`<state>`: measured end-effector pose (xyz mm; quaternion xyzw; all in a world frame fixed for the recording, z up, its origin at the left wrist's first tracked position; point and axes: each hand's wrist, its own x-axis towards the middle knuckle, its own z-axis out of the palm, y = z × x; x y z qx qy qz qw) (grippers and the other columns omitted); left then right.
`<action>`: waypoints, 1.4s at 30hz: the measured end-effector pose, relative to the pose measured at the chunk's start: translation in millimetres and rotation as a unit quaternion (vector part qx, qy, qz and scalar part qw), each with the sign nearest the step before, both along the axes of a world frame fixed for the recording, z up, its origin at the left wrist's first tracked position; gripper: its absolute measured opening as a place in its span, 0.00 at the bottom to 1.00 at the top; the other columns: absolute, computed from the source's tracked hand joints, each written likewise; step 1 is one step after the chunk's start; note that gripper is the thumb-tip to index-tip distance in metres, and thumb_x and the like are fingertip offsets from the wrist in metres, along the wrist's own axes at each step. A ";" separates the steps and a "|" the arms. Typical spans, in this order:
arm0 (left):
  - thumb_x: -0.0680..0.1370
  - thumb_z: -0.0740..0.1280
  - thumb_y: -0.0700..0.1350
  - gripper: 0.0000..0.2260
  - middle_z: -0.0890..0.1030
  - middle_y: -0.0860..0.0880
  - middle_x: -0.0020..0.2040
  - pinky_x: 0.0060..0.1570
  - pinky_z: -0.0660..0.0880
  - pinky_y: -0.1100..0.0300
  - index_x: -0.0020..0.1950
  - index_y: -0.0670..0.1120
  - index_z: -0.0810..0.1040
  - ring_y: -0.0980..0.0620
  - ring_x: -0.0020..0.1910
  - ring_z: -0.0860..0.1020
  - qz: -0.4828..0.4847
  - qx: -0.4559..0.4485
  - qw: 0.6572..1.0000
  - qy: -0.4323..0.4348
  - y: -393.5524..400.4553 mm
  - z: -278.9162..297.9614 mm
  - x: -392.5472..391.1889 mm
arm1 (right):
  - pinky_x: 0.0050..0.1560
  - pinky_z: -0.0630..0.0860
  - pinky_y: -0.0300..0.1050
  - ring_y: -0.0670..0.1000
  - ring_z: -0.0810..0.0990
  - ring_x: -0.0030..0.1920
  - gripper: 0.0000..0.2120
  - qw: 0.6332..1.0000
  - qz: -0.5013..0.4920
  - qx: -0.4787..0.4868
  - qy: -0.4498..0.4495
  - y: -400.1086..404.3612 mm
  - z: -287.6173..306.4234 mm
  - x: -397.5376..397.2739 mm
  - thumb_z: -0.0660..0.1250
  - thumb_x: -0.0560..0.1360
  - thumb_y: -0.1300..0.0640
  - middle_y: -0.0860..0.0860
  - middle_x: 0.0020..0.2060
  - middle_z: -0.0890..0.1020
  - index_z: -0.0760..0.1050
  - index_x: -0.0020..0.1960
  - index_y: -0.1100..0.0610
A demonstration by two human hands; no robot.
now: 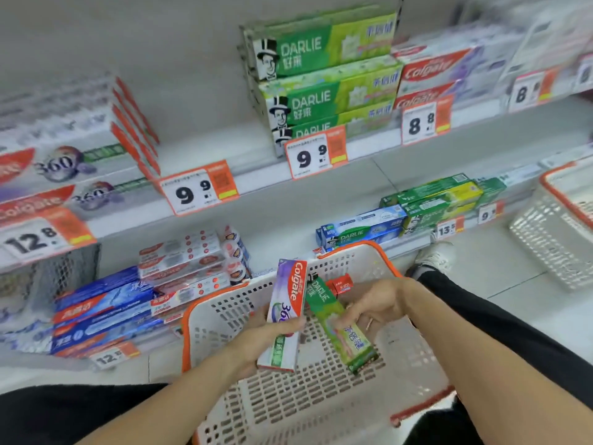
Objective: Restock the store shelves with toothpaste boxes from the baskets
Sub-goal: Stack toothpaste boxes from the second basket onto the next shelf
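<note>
My left hand [256, 340] grips a white and purple Colgate 360 box [285, 303], upright over the white basket with an orange rim [205, 303]. Beside it my right hand [372, 306] holds a green Darlie box [337, 326] by its middle, tilted over the same basket. A small red box [341, 284] lies at the basket's far end. On the upper shelf stands a stack of green Darlie boxes [324, 78], and a stack of Colgate 360 boxes [70, 146] fills the left of that shelf, with a bare stretch of shelf [208, 146] between them.
A second white basket [558, 232] sits on the floor at the right. The lower shelf holds blue and red boxes [106, 309] at left and Darlie boxes [426, 203] at right. Price tags [199, 187] line the shelf edges. My shoe [433, 255] rests behind the basket.
</note>
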<state>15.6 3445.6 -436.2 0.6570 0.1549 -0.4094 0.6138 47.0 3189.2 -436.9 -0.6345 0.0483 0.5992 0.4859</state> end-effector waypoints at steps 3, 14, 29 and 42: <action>0.66 0.81 0.43 0.25 0.86 0.43 0.50 0.43 0.81 0.55 0.61 0.43 0.79 0.47 0.44 0.85 -0.037 -0.062 0.996 -0.051 2.4 45.5 19.4 | 0.51 0.82 0.53 0.55 0.84 0.53 0.20 0.993 0.000 0.018 -0.116 7.8 61.7 1.3 0.74 0.74 0.54 0.55 0.55 0.85 0.75 0.64 0.57; 0.60 0.78 0.38 0.29 0.87 0.49 0.43 0.35 0.78 0.64 0.60 0.44 0.76 0.54 0.39 0.85 0.035 -0.065 0.969 -0.236 0.1 96.6 37.7 | 0.47 0.80 0.49 0.54 0.84 0.54 0.28 0.917 -0.261 0.128 -0.274 41.7 85.5 -15.5 0.73 0.71 0.64 0.54 0.55 0.84 0.73 0.68 0.47; 0.60 0.84 0.48 0.30 0.87 0.43 0.47 0.44 0.83 0.50 0.58 0.43 0.78 0.43 0.46 0.86 0.112 -0.122 0.950 -0.265 -13.5 113.5 65.0 | 0.60 0.79 0.56 0.57 0.84 0.57 0.24 0.805 -0.333 0.119 -0.477 31.2 147.8 -5.4 0.72 0.74 0.61 0.54 0.58 0.84 0.74 0.69 0.55; 0.63 0.76 0.48 0.29 0.86 0.42 0.49 0.42 0.82 0.48 0.62 0.43 0.74 0.39 0.43 0.86 0.170 -0.177 0.930 -0.274 -11.7 143.2 74.2 | 0.70 0.55 0.59 0.57 0.65 0.66 0.26 0.588 0.066 -0.361 -0.721 -25.2 307.5 131.1 0.72 0.76 0.57 0.51 0.60 0.78 0.71 0.71 0.41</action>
